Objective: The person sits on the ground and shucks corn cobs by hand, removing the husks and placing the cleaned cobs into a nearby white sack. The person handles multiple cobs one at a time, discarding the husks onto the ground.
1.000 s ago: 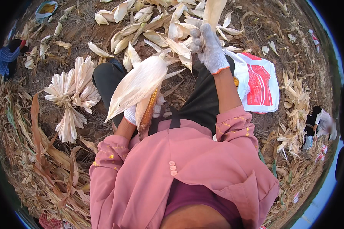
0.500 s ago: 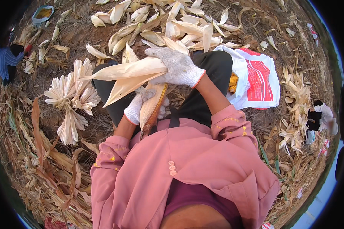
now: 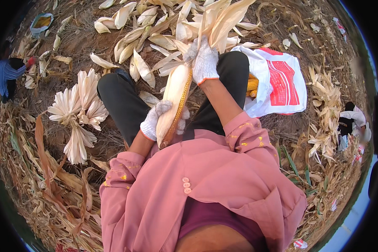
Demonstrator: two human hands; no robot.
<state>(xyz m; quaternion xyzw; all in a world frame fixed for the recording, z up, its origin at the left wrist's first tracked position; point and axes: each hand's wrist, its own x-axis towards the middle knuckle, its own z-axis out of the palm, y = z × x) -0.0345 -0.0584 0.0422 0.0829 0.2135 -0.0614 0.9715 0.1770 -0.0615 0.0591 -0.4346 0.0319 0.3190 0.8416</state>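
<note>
Between my knees I hold an ear of corn (image 3: 181, 110), its yellow kernels bare along the right side and a pale husk leaf still lying over the left. My left hand (image 3: 157, 117), in a white knit glove, is wrapped round its lower part. My right hand (image 3: 205, 61), gloved too, grips a bunch of corn husks (image 3: 220, 25) at the ear's far tip; the husks fan out beyond the fist. Whether these husks are still joined to the ear is hidden by the hand.
A white and red sack (image 3: 277, 84) holding yellow cobs stands by my right knee. Tied husk bundles (image 3: 77, 109) lie to the left. Loose husks (image 3: 130, 42) cover the ground ahead. Another person (image 3: 8, 75) is at far left, another (image 3: 353, 122) at far right.
My right hand has moved away from me and right, carrying the husks from pointing left to pointing away. More of the ear shows; my left hand keeps its hold.
</note>
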